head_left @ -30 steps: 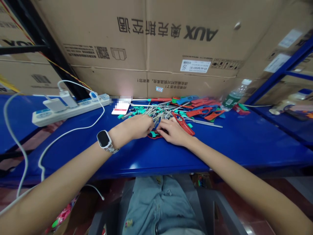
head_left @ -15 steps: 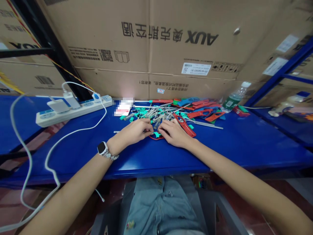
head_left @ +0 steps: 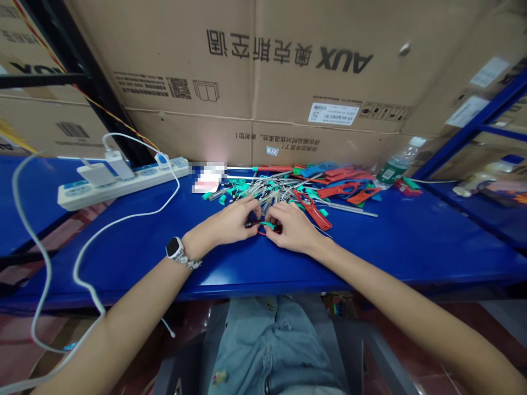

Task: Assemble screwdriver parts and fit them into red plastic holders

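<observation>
My left hand (head_left: 231,221) pinches the black end (head_left: 248,224) of a small part, low over the desk. Opposite it, my right hand (head_left: 294,227) has its fingers closed on the other end of the same part. Between the hands show its bright green plastic piece (head_left: 267,224) and a thin red loop, perhaps a wire or the rim of a red shell. Fingers hide most of the rest. Just beyond my fingertips lies a heap of clear, metal and green small parts (head_left: 269,193). A red plastic handle shell (head_left: 313,208) rests near my right hand.
Red, orange and blue handle shells (head_left: 341,184) are piled at the back right, beside a green-labelled bottle (head_left: 391,169). A metal rod (head_left: 354,210) lies in front. On the left stand a power strip (head_left: 123,184) and its white cable (head_left: 123,222). Cardboard (head_left: 288,71) backs the blue desk (head_left: 370,258).
Both hands have turned slightly around the small part, and its black end now shows at my left fingertips. The camera view has shifted a little.
</observation>
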A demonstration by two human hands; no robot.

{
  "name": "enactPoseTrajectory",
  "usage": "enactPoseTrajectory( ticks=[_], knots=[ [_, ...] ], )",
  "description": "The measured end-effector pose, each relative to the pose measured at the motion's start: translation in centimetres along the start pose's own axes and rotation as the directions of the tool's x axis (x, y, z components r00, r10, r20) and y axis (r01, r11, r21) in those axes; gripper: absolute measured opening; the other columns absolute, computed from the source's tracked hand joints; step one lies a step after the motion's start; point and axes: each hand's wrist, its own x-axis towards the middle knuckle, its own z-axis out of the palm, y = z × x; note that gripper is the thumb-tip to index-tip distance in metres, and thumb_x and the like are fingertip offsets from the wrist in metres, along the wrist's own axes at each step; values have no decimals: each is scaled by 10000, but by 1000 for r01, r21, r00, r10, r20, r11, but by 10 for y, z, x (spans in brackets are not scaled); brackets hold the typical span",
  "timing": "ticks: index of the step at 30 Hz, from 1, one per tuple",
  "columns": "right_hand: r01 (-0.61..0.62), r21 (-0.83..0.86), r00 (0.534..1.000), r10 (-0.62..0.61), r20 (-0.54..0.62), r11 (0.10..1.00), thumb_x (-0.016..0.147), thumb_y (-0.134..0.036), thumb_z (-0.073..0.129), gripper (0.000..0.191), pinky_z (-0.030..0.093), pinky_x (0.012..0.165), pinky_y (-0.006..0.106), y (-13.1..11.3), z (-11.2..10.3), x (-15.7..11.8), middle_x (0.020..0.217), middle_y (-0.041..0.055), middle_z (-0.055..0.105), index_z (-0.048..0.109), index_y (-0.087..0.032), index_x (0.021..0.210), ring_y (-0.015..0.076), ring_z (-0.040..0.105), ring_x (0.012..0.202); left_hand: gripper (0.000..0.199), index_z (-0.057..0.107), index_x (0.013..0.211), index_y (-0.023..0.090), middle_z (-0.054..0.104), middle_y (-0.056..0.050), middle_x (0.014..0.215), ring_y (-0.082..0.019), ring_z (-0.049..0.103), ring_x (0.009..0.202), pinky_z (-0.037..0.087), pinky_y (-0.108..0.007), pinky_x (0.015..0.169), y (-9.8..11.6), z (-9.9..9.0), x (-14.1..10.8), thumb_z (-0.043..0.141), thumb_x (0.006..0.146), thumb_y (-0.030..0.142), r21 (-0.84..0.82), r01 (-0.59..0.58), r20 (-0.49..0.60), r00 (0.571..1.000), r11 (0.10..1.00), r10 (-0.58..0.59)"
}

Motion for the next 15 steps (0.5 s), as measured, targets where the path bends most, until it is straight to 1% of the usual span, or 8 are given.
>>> enactPoseTrajectory(
  ticks=[2,6,9,12,15],
  knots=[
    [-14,45,1000,14,0,999,844,-195,624,105,349,771,345,1,0,-1,798,16,623,537,-214,788,198,546,817,173,643,969,160,667,-38,923,-159,588,752,464,-305,697,3,1,1,673,798,155,-21,31,13,999,999,-30],
    [-31,81,999,33,-18,996,821,-167,634,80,376,772,340,1,1,-1,793,12,626,567,-212,819,191,560,802,73,693,850,168,693,-19,792,-157,595,715,438,-291,665,8,-1,6,676,781,158,-9,78,66,995,997,-78],
    [-41,99,998,45,-38,994,817,-162,638,86,393,752,333,3,1,-2,789,16,620,567,-208,811,184,553,769,51,729,839,159,710,-25,784,-151,606,702,434,-279,656,7,-7,13,688,809,164,16,80,98,992,997,-81],
    [-42,145,998,49,-49,989,810,-154,637,84,411,720,319,5,0,-2,801,21,618,569,-202,807,168,541,724,93,753,843,152,726,-32,796,-138,631,707,452,-263,685,2,-11,17,664,859,132,-14,45,145,989,999,-43],
    [-41,198,997,53,-57,979,811,-147,632,66,422,683,303,5,-2,-2,817,25,619,585,-193,815,152,534,694,117,764,880,153,718,-42,827,-140,641,734,463,-263,718,-1,-11,16,649,900,138,5,19,129,992,1000,-19]
  ],
)
